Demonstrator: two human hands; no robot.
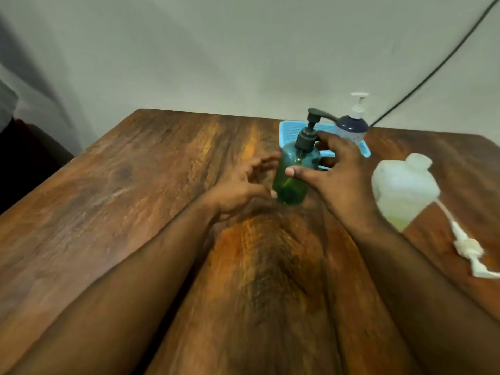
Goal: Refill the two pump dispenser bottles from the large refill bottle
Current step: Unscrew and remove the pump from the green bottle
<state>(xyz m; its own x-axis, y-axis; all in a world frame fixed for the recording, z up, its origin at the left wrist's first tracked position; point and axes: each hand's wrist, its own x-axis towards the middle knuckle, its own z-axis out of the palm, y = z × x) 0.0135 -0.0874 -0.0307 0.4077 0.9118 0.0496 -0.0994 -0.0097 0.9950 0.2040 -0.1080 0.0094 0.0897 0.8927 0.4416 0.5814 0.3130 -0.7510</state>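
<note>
A green-tinted pump bottle (290, 182) with a dark pump head stands on the wooden table (135, 190), a little green liquid at its bottom. My right hand (341, 180) grips it, thumb across the front and fingers behind near the neck. My left hand (243, 188) is beside its base with fingers spread and loosely bent; the thumb tip seems to touch the bottle. A dark blue bottle (351, 128) with a white pump stands in a blue tray (288, 131) behind. The large whitish refill bottle (403, 190) stands to the right, pale green liquid low inside.
A white pump with its long tube (465, 244) lies on the table in front of the refill bottle, near the right edge. A dark cable (443, 63) runs down the wall to the table's far right corner. The table's left edge drops to a dark floor.
</note>
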